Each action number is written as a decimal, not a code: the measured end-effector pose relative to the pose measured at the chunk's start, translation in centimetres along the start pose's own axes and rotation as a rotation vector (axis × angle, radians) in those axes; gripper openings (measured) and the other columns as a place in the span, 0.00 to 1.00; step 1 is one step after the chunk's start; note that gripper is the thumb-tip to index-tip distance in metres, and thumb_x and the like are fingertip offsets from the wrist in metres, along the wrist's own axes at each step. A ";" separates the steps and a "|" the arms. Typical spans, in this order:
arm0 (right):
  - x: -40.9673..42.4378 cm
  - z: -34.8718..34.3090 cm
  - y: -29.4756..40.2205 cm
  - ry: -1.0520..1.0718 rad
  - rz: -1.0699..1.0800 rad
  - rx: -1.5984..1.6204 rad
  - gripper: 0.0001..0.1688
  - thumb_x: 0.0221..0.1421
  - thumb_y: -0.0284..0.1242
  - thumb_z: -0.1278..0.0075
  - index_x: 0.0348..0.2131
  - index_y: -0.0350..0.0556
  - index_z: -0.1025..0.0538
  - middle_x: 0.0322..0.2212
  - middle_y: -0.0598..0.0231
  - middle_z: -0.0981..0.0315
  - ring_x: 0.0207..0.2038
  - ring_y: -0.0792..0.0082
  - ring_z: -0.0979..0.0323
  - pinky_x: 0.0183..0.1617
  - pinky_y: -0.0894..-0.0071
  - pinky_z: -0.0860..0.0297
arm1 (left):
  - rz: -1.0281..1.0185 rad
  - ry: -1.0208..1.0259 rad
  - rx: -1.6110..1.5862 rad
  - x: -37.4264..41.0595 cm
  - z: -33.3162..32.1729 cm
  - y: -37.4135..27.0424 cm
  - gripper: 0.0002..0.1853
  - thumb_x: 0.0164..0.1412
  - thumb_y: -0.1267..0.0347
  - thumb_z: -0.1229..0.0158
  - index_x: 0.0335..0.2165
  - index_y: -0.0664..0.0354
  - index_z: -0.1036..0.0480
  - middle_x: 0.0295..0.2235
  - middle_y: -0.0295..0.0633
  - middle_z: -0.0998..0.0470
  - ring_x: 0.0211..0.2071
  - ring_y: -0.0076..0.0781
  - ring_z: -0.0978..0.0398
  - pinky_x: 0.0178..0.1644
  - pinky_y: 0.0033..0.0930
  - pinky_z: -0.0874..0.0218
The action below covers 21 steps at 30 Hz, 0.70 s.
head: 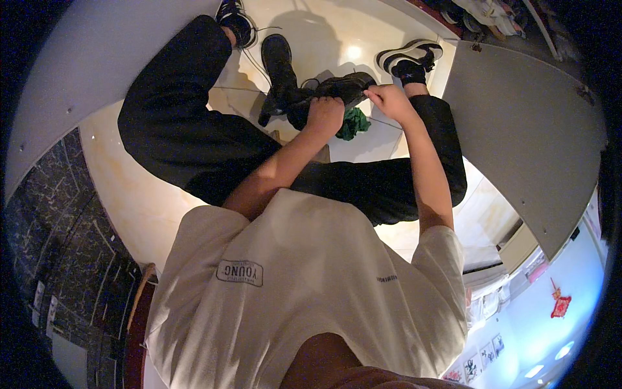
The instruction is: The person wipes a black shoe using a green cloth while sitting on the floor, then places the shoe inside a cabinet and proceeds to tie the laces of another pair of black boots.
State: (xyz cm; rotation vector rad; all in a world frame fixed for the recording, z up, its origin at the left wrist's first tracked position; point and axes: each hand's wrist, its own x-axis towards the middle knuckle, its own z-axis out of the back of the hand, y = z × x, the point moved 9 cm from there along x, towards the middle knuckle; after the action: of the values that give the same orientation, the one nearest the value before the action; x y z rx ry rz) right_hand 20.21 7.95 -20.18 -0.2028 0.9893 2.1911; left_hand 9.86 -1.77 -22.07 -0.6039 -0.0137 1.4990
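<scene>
A black leather boot [335, 87] lies crosswise over the floor between my legs. My left hand [326, 115] is closed on its near side, fingers curled over the leather. At the boot's right end, my right hand [388, 103] pinches the edge with thumb and fingers. A second black boot [278, 61] lies just left, its upper part meeting the held one; the overlap hides where each ends. Crumpled green material [354, 124], cloth or plastic, shows below the held boot, between my hands.
My feet wear black sneakers, the left sneaker [237, 24] and the right sneaker [413, 53], either side of the boots. A grey door panel [520, 131] stands at right, another grey panel [92, 48] at left. Shoes [469, 22] fill a dark cabinet at upper right.
</scene>
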 end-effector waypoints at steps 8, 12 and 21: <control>0.1 -3.5 0.0 -0.231 -0.117 0.063 0.15 0.60 0.36 0.55 0.28 0.43 0.30 0.23 0.47 0.30 0.28 0.41 0.32 0.31 0.51 0.36 | 0.097 -0.027 -0.101 -1.6 -1.1 1.8 0.11 0.55 0.64 0.47 0.30 0.62 0.29 0.25 0.49 0.24 0.28 0.46 0.23 0.32 0.46 0.30; 0.5 -6.1 -0.9 -0.167 -0.246 0.009 0.18 0.61 0.40 0.59 0.35 0.45 0.25 0.29 0.46 0.25 0.33 0.44 0.27 0.38 0.49 0.31 | 0.153 0.117 -0.242 -1.4 -2.5 1.8 0.20 0.58 0.56 0.48 0.34 0.65 0.29 0.27 0.57 0.23 0.31 0.54 0.23 0.36 0.51 0.31; 1.1 -11.3 -4.7 -0.101 -0.307 0.336 0.13 0.61 0.33 0.57 0.31 0.42 0.28 0.21 0.57 0.27 0.25 0.61 0.28 0.31 0.65 0.33 | 0.076 -0.071 -0.584 5.5 -8.2 8.2 0.11 0.57 0.70 0.50 0.39 0.55 0.25 0.41 0.52 0.25 0.39 0.55 0.27 0.43 0.47 0.35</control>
State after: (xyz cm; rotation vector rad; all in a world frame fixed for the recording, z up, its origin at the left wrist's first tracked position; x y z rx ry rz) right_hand 20.95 2.69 -31.24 -0.0795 1.1664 1.7145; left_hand 5.88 -0.02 -34.19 -1.0242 -0.5024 1.5918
